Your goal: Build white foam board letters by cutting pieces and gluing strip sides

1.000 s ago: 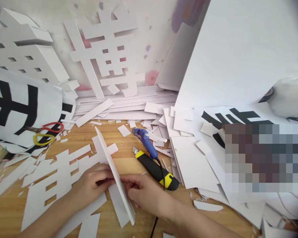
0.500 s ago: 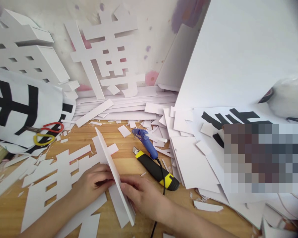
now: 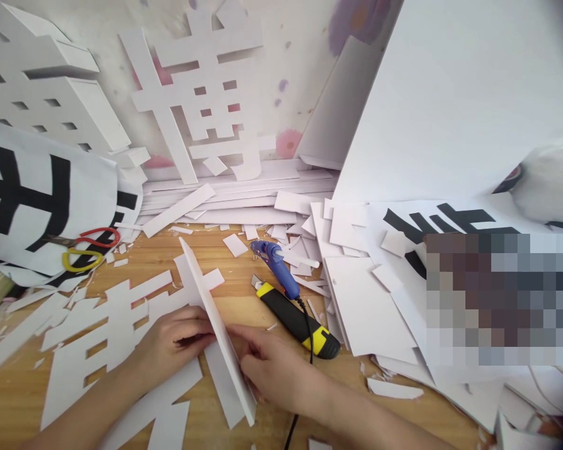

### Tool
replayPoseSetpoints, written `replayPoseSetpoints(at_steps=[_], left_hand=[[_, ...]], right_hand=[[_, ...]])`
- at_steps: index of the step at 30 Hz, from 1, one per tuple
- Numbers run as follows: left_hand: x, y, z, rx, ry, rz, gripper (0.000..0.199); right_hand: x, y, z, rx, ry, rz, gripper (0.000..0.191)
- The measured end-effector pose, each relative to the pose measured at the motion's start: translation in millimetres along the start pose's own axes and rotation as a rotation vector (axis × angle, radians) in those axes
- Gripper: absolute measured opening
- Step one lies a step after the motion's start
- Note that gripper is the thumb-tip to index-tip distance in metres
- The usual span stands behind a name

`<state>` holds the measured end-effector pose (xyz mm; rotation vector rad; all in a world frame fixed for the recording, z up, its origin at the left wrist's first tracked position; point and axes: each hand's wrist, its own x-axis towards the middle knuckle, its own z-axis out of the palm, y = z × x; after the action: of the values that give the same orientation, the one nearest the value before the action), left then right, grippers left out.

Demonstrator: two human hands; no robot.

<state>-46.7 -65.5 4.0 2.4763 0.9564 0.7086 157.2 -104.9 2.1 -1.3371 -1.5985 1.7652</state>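
Observation:
A long white foam-board strip (image 3: 216, 319) stands on edge over a cut-out white character (image 3: 117, 319) lying flat on the wooden table. My left hand (image 3: 178, 344) is closed on the strip's left face, its fingertips partly hidden behind the board. On the other side, my right hand (image 3: 267, 362) presses against the strip with bent fingers, the index finger reaching along its face. A blue glue gun (image 3: 279, 269) lies beyond my right hand, and a black and yellow cutter (image 3: 295, 319) lies beside it, the gun's cord crossing over the cutter.
Scissors (image 3: 82, 261) with red and yellow handles rest at the left by a printed sheet (image 3: 94, 194). White board pieces (image 3: 366, 306) are stacked at right. Finished-looking white characters (image 3: 164, 106) lean at the back. A large white board (image 3: 450, 94) stands at right.
My right hand has shifted slightly, its index finger now straighter along the strip and its thumb lower. The strip stays nearly in place. The view has moved slightly.

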Motion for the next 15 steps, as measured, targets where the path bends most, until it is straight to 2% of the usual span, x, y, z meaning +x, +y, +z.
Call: replayPoseSetpoints(at_steps=[3,7,11,15], left_hand=[[-0.1,0.5,-0.5,-0.004,0.008,-0.001,0.015],[-0.2,1.5,0.0,-0.001,0.004,-0.017,0.018],[0.6,2.3,0.2,0.000,0.008,-0.043,0.018],[0.3,1.5,1.1,0.012,0.014,-0.064,0.019]], right_hand=[[-0.8,-5.4,-5.1,-0.002,-0.093,-0.003,0.044],[-1.2,-13.2,-9.6,0.049,-0.134,0.017,0.043],[-1.7,-15.1,-6.8,-0.004,-0.105,0.074,0.048],[-2.4,-10.2,1.3,-0.083,0.005,0.047,0.055]])
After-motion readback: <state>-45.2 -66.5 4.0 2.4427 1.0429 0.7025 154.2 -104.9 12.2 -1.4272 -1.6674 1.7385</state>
